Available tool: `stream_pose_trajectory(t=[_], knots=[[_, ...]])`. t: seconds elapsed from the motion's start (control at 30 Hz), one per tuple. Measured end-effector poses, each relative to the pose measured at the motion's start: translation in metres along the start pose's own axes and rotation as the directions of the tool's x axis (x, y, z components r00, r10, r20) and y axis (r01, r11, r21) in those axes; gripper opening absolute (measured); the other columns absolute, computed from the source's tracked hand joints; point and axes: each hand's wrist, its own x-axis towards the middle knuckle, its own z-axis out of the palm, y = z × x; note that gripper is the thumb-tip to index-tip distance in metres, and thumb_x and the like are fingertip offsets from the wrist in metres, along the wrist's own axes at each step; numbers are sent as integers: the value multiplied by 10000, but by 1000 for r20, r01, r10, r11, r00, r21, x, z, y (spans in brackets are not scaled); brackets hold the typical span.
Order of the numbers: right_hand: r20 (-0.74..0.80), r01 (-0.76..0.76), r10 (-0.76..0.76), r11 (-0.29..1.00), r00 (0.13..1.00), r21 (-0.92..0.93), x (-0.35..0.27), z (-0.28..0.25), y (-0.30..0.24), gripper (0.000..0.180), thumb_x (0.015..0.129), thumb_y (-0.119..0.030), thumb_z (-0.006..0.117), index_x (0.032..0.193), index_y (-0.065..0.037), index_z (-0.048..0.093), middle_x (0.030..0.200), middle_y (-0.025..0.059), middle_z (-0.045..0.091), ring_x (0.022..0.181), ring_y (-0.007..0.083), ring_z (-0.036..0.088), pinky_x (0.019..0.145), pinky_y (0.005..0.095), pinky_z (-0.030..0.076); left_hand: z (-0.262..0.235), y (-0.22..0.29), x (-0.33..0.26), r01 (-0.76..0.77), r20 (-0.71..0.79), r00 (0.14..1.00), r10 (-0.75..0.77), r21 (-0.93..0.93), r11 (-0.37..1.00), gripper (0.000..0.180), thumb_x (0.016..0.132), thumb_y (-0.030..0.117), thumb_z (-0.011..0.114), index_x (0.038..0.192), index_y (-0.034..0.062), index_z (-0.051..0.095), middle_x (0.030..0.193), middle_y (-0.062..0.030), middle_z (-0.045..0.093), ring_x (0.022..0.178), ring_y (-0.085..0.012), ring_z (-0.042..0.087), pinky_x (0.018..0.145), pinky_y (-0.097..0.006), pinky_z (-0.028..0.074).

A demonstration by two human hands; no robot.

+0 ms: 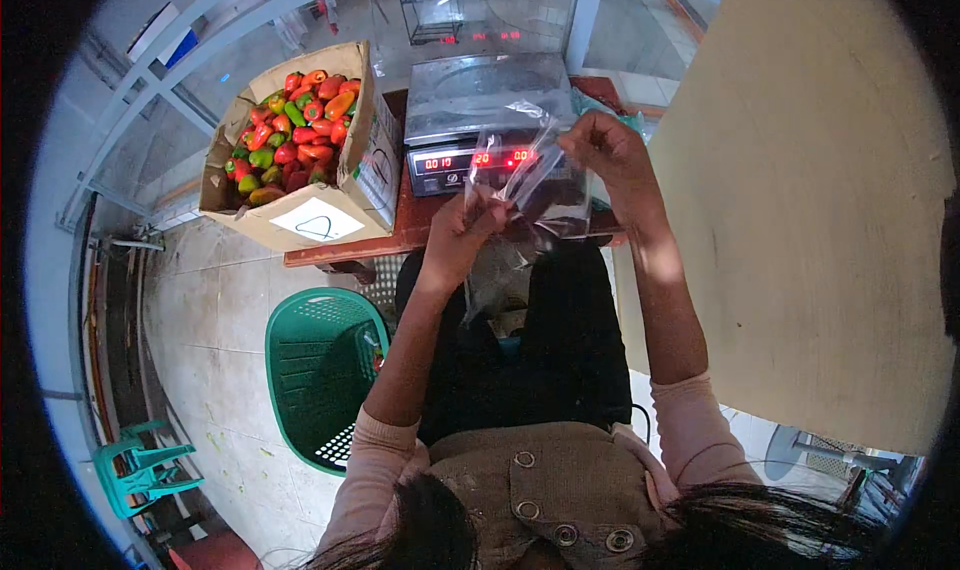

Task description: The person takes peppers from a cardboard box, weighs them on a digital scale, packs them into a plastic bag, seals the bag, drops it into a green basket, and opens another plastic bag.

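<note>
A clear plastic bag (525, 175) stretches between my two hands, in front of a digital weighing scale (485, 100) with a lit red display. My left hand (465, 225) pinches the bag near its lower left part. Higher up and to the right, my right hand (610, 150) pinches its upper edge. Part of the transparent film hangs below my left hand, over my lap. Left of the scale stands an open cardboard box (375, 175) full of red, green and orange peppers (295, 130). Nothing lies on the part of the scale's metal pan that shows.
The scale and box stand on a reddish-brown table (400, 232). A green plastic basket (325, 370) sits on the tiled floor, left of my legs. Farther left is a small green chair (148, 470). A large beige panel (800, 220) rises close on my right. Glass panes (490, 15) stand behind the table.
</note>
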Motion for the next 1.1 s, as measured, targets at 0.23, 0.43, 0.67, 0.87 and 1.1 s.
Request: stream_pose_trajectory(t=[0.23, 0.43, 0.67, 0.87, 1.1], knots=[[-94, 91, -86, 995, 992, 46, 27, -8, 12, 216, 817, -220, 577, 705, -44, 523, 647, -42, 471, 621, 49, 424, 588, 203, 334, 0, -13, -2, 136, 132, 978, -159, 169, 976, 171, 858, 205, 523, 835, 44, 572, 674, 10, 512, 588, -66, 461, 544, -214, 383], [-189, 32, 17, 967, 982, 252, 28, -14, 35, 186, 837, -205, 549, 765, -33, 554, 690, -35, 502, 649, 45, 439, 588, 206, 335, -2, -8, 3, 199, 156, 965, -209, 79, 977, 203, 869, 240, 508, 814, 55, 572, 619, 22, 478, 542, -60, 428, 492, -205, 339], [-20, 8, -4, 976, 1000, 219, 17, -14, 13, 161, 836, -195, 541, 778, -46, 543, 688, -36, 488, 622, 46, 413, 588, 202, 336, -14, -13, -5, 225, 156, 965, -211, -76, 971, 200, 861, 239, 512, 830, 50, 566, 637, 6, 494, 549, -71, 435, 508, -214, 335], [-74, -71, 76, 995, 994, 63, 15, -5, 7, 222, 842, -226, 533, 698, -58, 506, 650, -42, 442, 606, 54, 387, 564, 213, 316, 5, 11, -6, 168, 47, 985, -164, -80, 983, 257, 821, 282, 570, 919, 45, 575, 712, -1, 520, 615, -79, 458, 572, -214, 375], [-181, -9, 30, 993, 983, 119, 14, 9, 9, 296, 875, -322, 470, 863, -47, 576, 715, -14, 503, 668, 73, 448, 644, 222, 364, 11, 20, 5, 226, 198, 950, -241, 97, 969, 309, 814, 284, 587, 1004, 44, 543, 781, 10, 526, 673, -64, 457, 602, -214, 384]])
